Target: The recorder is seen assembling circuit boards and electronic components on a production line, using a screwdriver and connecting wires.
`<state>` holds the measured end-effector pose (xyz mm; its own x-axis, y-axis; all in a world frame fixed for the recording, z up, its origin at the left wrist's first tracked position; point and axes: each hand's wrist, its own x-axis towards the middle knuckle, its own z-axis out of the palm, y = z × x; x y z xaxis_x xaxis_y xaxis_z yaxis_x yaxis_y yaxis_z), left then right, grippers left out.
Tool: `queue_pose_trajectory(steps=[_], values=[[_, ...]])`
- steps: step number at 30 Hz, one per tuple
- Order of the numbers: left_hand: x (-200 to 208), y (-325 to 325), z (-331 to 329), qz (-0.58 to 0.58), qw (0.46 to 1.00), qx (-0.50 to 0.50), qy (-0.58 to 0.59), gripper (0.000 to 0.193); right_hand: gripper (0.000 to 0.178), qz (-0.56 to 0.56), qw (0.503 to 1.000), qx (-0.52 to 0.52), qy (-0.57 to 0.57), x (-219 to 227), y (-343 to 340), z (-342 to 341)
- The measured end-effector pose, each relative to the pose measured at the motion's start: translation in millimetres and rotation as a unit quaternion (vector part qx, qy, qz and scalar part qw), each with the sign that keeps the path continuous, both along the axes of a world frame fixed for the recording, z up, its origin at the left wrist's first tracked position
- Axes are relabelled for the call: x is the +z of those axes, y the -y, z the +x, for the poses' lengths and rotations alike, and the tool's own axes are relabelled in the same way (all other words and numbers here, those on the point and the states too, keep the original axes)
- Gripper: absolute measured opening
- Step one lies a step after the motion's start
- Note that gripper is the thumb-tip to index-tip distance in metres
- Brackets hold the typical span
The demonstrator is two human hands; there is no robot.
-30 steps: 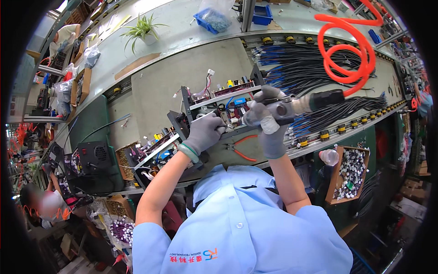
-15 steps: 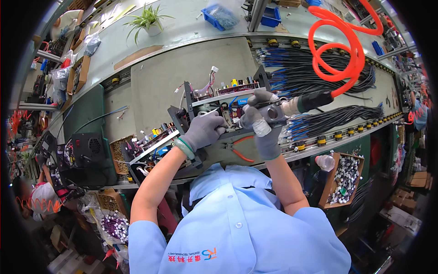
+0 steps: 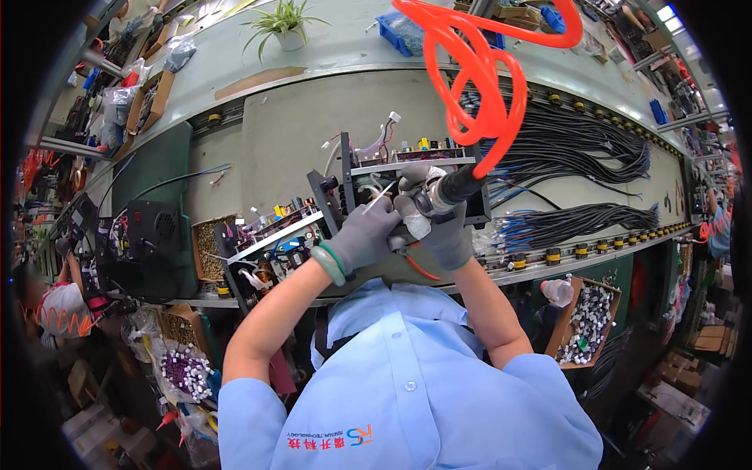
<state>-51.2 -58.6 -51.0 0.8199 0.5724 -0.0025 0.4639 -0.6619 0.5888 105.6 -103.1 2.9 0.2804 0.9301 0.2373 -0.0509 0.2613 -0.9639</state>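
My gloved right hand (image 3: pixel 448 239) is wrapped round a metal air screwdriver (image 3: pixel 439 196) with a black end, joined to a red-orange hose (image 3: pixel 489 110). A pale wrapping covers one of its fingers. Close beside it, my gloved left hand (image 3: pixel 366 235) is closed, with a thin white strip (image 3: pixel 378 197) sticking out of its fingers. Both hands are over an open black-framed electronic unit (image 3: pixel 411 164) with circuit boards and white-plugged wires; they hide its middle and the tool's tip. Left of my left hand stands a similar unit (image 3: pixel 274 235). Pliers (image 3: pixel 421 268) with red-orange handles lie partly under my hands.
Bundles of black cables (image 3: pixel 580 215) lie on the right of the bench. A box of white connectors (image 3: pixel 586 321) and a clear bottle (image 3: pixel 557 292) are at the near right. A black fan housing (image 3: pixel 157 247) stands left; a potted plant (image 3: pixel 290 35) is at the back.
The air screwdriver has swung left and its hose hangs further left. My hands have come closer together, and the left has moved right. The whole view has shifted slightly.
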Motion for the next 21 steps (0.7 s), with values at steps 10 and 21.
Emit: queue_pose_trajectory(steps=[10,21], values=[[1,14,2,0.115,0.993,0.022,-0.017,0.025,0.031,0.041,0.997,0.042,0.053,-17,-1,4],[18,24,-4,0.118,0.989,0.04,-0.075,0.036,0.034,-0.016,0.998,0.029,-0.058,6,13,2]])
